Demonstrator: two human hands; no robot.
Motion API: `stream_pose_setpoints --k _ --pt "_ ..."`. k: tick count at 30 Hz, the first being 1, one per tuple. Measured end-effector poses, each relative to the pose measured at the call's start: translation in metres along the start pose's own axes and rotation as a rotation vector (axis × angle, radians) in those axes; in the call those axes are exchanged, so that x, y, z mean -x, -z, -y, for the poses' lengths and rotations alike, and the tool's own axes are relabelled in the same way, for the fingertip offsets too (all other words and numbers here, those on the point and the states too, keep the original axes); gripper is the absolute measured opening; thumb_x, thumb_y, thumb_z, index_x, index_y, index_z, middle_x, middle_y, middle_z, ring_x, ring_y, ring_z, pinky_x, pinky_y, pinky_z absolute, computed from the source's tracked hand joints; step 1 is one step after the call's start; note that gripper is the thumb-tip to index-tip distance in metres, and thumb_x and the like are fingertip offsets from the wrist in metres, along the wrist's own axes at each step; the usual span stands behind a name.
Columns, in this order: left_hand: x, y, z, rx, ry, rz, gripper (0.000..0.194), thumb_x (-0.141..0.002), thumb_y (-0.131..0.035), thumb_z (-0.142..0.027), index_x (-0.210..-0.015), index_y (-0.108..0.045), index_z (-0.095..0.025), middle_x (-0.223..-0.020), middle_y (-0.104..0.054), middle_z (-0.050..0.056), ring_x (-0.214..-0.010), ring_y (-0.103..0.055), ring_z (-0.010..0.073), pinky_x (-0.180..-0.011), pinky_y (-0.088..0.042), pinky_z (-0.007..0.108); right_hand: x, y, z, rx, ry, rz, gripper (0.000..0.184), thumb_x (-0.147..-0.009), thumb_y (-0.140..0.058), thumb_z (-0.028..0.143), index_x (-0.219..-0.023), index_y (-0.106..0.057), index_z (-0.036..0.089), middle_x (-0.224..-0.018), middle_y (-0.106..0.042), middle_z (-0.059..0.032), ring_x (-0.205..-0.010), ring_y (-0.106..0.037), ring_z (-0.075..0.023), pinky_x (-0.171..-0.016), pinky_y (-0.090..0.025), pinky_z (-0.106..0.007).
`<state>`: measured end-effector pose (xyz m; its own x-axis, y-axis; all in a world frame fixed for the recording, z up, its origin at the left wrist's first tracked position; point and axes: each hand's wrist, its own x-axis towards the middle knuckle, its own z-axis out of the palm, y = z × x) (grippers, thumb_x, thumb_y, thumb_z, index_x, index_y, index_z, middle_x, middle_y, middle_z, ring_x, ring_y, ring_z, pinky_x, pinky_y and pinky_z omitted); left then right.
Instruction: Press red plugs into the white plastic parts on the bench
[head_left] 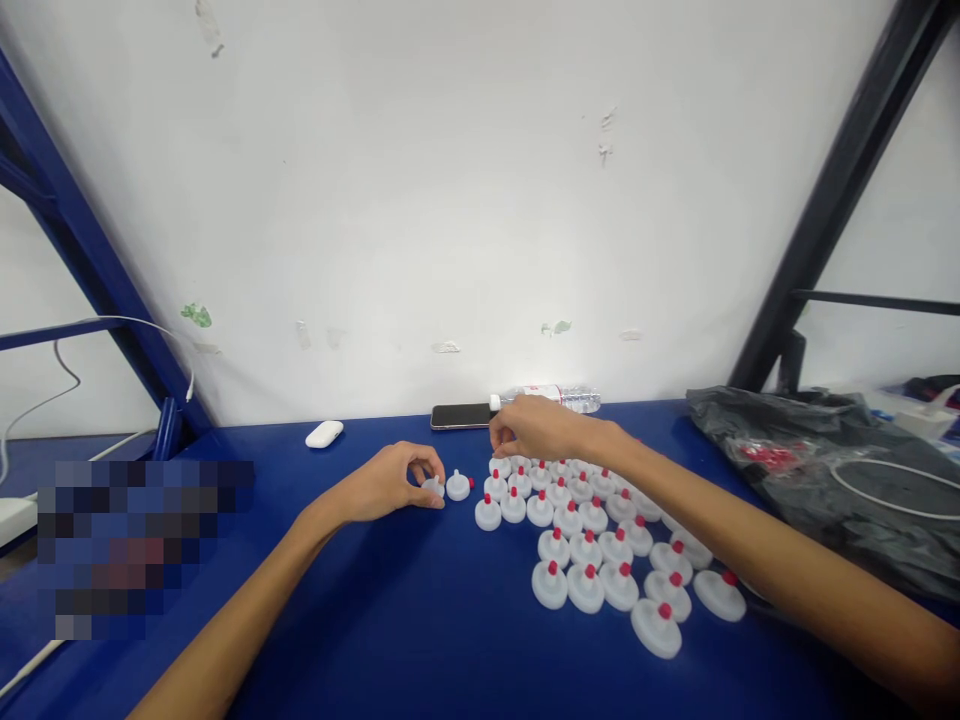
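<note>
Our left hand (397, 482) partly covers the small translucent white plastic piece (433, 487) between its fingers. Our right hand (536, 428) hides part of the clear plastic bottle (581, 399), whose label is too small to read, and we cannot tell what its fingertips touch. Our right forearm (720, 510) covers some of the round, translucent white discs with red tips (587, 549). Both our arms run out of view, the left at the bottom, the right at the right edge. That edge also cuts the crumpled black plastic bag (862, 490); we cannot make out the blurred red items (772, 456) there. Coarse square blocks (127, 545) blur the lower left.
</note>
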<state>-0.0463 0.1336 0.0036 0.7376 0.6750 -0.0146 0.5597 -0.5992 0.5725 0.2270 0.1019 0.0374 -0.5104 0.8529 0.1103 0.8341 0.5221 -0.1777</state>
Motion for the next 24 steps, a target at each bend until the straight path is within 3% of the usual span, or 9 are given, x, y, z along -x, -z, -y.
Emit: stream_pose_setpoints --k 4,8,10,13,15,17,21,24 --pt "0.001 0.000 -0.011 0.010 0.013 -0.168 0.037 -0.077 -0.083 -0.054 -0.094 -0.074 -0.022 -0.095 -0.075 0.001 -0.091 -0.065 0.0215 -0.077 -0.049 0.033 0.004 0.012 0.012 -0.037 -0.003 -0.127 0.012 -0.092 -0.072 0.029 -0.089 -0.079 0.019 -0.081 -0.079 -0.0042 -0.072 -0.069 -0.0180 -0.062 -0.043 -0.029" --pt "0.004 0.001 -0.026 0.009 0.009 -0.382 0.050 -0.080 -0.076 -0.061 -0.114 -0.073 -0.024 -0.105 -0.075 0.002 -0.087 -0.060 0.0210 -0.075 -0.045 0.033 0.007 0.018 0.031 -0.171 0.051 -0.225 0.014 -0.095 -0.070 0.031 -0.098 -0.079 0.020 -0.087 -0.080 -0.0029 -0.080 -0.071 -0.0154 -0.070 -0.049 -0.026" --pt "0.006 -0.002 -0.033 0.026 -0.019 -0.408 0.056 -0.078 -0.078 -0.060 -0.123 -0.071 -0.027 -0.109 -0.075 0.001 -0.078 -0.058 0.0177 -0.071 -0.046 0.031 0.007 0.018 0.042 -0.298 0.098 -0.270 0.014 -0.095 -0.071 0.031 -0.097 -0.079 0.020 -0.085 -0.079 -0.0026 -0.079 -0.072 -0.0152 -0.071 -0.050 -0.026" --pt "0.005 -0.008 -0.039 0.046 -0.059 -0.413 0.043 -0.084 -0.073 -0.057 -0.112 -0.077 -0.025 -0.092 -0.076 -0.001 -0.062 -0.052 0.0135 -0.063 -0.045 0.029 0.009 0.015 0.053 -0.377 0.139 -0.318 0.013 -0.095 -0.068 0.028 -0.095 -0.077 0.020 -0.085 -0.078 -0.0026 -0.078 -0.070 -0.0152 -0.070 -0.048 -0.026" --pt "0.004 -0.012 -0.040 0.035 -0.073 -0.451 0.038 -0.085 -0.071 -0.055 -0.101 -0.079 -0.022 -0.080 -0.075 -0.001 -0.059 -0.049 0.0134 -0.061 -0.043 0.029 0.011 0.014 0.058 -0.317 0.116 -0.315 0.013 -0.097 -0.064 0.027 -0.097 -0.075 0.019 -0.082 -0.077 -0.0016 -0.072 -0.066 -0.0139 -0.066 -0.045 -0.026" --pt "0.002 -0.015 -0.041 0.010 -0.087 -0.503 0.037 -0.082 -0.074 -0.052 -0.103 -0.079 -0.022 -0.082 -0.076 0.000 -0.062 -0.052 0.0142 -0.064 -0.043 0.029 0.013 0.012 0.061 -0.216 0.069 -0.295 0.015 -0.098 -0.059 0.027 -0.097 -0.071 0.019 -0.072 -0.073 0.0002 -0.060 -0.059 -0.0122 -0.060 -0.038 -0.026" --pt "0.001 -0.019 -0.041 -0.009 -0.102 -0.543 0.059 -0.080 -0.078 -0.042 -0.136 -0.066 -0.028 -0.094 -0.080 -0.002 -0.065 -0.058 0.0149 -0.072 -0.047 0.030 0.014 0.007 0.066 -0.052 0.067 -0.207 0.030 -0.101 -0.048 0.034 -0.086 -0.067 0.017 -0.057 -0.059 0.0010 -0.049 -0.041 -0.0108 -0.055 -0.027 -0.030" --pt "0.001 -0.021 -0.043 0.007 -0.096 -0.534 0.077 -0.076 -0.082 -0.039 -0.147 -0.055 -0.027 -0.091 -0.080 -0.001 -0.061 -0.055 0.0146 -0.073 -0.048 0.031 0.011 0.005 0.066 -0.030 0.109 -0.131 0.043 -0.105 -0.041 0.038 -0.076 -0.066 0.017 -0.056 -0.054 0.0007 -0.049 -0.035 -0.0105 -0.055 -0.024 -0.031"
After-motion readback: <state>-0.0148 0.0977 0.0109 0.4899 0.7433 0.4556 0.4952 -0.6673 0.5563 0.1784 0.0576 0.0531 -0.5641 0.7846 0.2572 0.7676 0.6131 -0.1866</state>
